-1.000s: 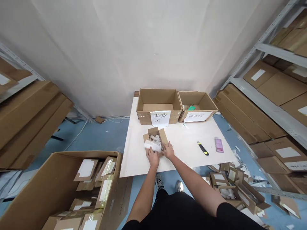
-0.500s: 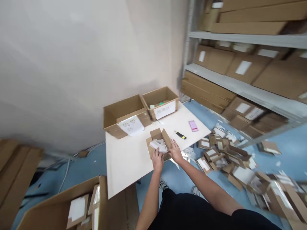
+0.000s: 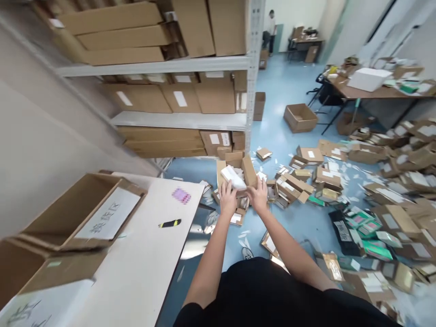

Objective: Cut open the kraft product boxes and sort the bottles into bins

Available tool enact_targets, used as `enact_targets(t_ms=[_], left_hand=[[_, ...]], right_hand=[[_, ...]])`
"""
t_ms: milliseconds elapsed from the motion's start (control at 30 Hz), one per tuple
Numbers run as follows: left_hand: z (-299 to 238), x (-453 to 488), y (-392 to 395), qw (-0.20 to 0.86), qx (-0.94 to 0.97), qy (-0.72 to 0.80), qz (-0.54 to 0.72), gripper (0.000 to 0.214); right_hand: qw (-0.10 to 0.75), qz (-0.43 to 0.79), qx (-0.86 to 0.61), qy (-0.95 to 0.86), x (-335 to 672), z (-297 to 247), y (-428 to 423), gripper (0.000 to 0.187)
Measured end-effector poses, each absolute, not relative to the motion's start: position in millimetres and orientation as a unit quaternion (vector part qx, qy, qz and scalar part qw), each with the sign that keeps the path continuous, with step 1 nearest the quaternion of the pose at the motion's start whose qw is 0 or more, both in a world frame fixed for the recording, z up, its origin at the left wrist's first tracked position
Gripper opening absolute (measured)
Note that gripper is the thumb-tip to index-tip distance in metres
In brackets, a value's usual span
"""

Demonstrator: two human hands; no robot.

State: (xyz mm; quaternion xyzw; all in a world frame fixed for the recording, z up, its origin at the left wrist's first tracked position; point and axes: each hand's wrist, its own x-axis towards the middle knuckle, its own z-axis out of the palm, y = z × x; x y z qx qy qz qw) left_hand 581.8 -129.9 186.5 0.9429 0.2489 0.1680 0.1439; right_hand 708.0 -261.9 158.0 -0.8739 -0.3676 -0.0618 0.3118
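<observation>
Both my hands hold a small opened cardboard box (image 3: 250, 170) out in front of me, off the table and above the littered floor. Its flaps stand up, and white wrapping (image 3: 233, 176) shows inside. My left hand (image 3: 227, 199) grips the near left side, with its fingers over the edge by the wrapping. At the near right side, my right hand (image 3: 258, 194) has its fingers round the edge and flap. The box's underside is hidden. To the left, a black and yellow utility knife (image 3: 170, 223) lies on the white table (image 3: 146, 254).
On the table are a pixelated pink phone (image 3: 181, 195) and two large labelled cartons (image 3: 81, 204). A metal shelf (image 3: 180, 120) holds boxes ahead. Opened boxes (image 3: 294, 186) and paper scraps litter the floor to the right. A person (image 3: 271, 29) stands far back.
The box has left the white table and is now held over the floor in both my hands. My view has turned right, bringing the room beyond the shelf into sight.
</observation>
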Motion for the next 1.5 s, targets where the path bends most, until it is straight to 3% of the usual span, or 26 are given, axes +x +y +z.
enact_targets(t_ms=[133, 333, 533, 1067, 1500], left_hand=[[191.6, 648.2, -155.4, 0.171, 0.958, 0.166, 0.159, 0.054], [173.5, 656.6, -167.0, 0.203, 0.961, 0.153, 0.108, 0.05], [167.5, 603.0, -142.3, 0.201, 0.948, 0.229, 0.093, 0.052], [203.2, 382.8, -111.9, 0.127, 0.834, 0.477, 0.244, 0.05], [242.5, 57.8, -192.8, 0.042, 0.668, 0.677, 0.306, 0.052]], right_hand=[[0.313, -0.106, -0.917, -0.222, 766.3, 147.6, -310.8, 0.062], [0.369, -0.121, -0.893, -0.229, 780.8, 131.3, -324.9, 0.052], [0.402, -0.043, -0.864, -0.301, 748.1, 128.5, -275.7, 0.051], [0.35, 0.074, -0.687, -0.633, 558.3, 202.3, -127.9, 0.06], [0.318, 0.111, -0.491, -0.804, 241.4, 205.6, -115.6, 0.06]])
